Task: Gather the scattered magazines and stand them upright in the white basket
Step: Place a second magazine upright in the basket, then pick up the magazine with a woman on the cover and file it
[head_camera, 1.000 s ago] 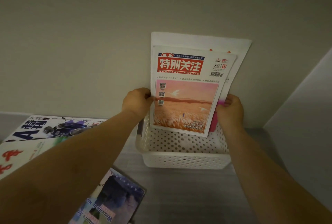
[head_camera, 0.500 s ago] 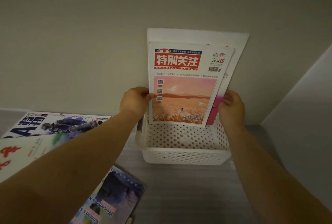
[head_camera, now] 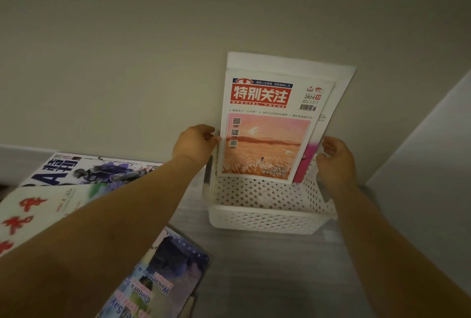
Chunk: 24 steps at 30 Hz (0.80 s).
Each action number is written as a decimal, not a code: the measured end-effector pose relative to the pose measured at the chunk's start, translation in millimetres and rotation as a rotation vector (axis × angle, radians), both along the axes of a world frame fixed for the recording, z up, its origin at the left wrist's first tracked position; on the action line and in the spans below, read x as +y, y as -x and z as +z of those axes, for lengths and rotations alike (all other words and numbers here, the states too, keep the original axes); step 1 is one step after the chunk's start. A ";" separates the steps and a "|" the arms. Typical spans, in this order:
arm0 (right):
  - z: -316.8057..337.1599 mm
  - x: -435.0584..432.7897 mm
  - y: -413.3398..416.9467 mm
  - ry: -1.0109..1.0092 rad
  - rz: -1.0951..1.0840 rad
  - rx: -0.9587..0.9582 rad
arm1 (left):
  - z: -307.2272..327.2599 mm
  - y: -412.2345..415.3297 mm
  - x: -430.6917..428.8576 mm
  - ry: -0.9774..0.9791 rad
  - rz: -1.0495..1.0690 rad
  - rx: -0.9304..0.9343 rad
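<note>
**Desk:** What's nearest on your feed?

**Operator:** Closest to me, a glossy magazine point(head_camera: 158, 274) with English print lies flat on the grey table point(head_camera: 254, 266), partly under the left forearm. Further left I see a white magazine with red brush characters point(head_camera: 38, 213), overlapping a sports magazine point(head_camera: 89, 170) behind it. All three lie flat, outside the basket.

**Desk:** And the basket?

**Operator:** The white basket point(head_camera: 267, 218) sits beyond them on the table, just in front of the wall point(head_camera: 127, 50). A stack of magazines point(head_camera: 265, 139) stands upright at its far side, lower edges down behind the perforated front wall. The front cover has a red title block and an orange field. A pink one point(head_camera: 307, 162) peeks out to its right, and a taller white one point(head_camera: 293, 68) backs them against the wall.

**Desk:** Hands?

**Operator:** My left hand point(head_camera: 195, 143) pinches the stack's left edge, fingers curled round it. My right hand point(head_camera: 336, 159) grips the right edge the same way, just above the basket's rim.
</note>
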State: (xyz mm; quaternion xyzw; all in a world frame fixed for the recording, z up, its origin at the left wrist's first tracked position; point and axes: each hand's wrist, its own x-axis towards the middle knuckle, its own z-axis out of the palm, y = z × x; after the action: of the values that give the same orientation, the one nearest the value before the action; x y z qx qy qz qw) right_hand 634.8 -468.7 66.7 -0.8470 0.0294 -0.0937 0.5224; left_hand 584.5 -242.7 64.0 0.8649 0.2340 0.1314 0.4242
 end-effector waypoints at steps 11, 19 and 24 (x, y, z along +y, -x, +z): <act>28.7 40.4 153.9 -0.100 0.049 -0.079 | 15.1 177.0 47.8 0.062 -0.035 -0.092; -67.1 127.6 314.8 0.325 0.562 0.146 | -53.7 353.1 116.2 -0.025 0.110 0.270; -102.1 138.3 352.3 0.804 0.669 0.195 | -66.3 370.3 125.1 -0.241 -0.118 0.376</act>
State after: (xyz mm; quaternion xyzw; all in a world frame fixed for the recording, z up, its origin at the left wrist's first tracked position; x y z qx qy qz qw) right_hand 282.4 -330.3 -35.4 -0.9483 -0.2324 0.1535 0.1525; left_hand 214.2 -117.6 -2.4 0.9309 0.2405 -0.0301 0.2735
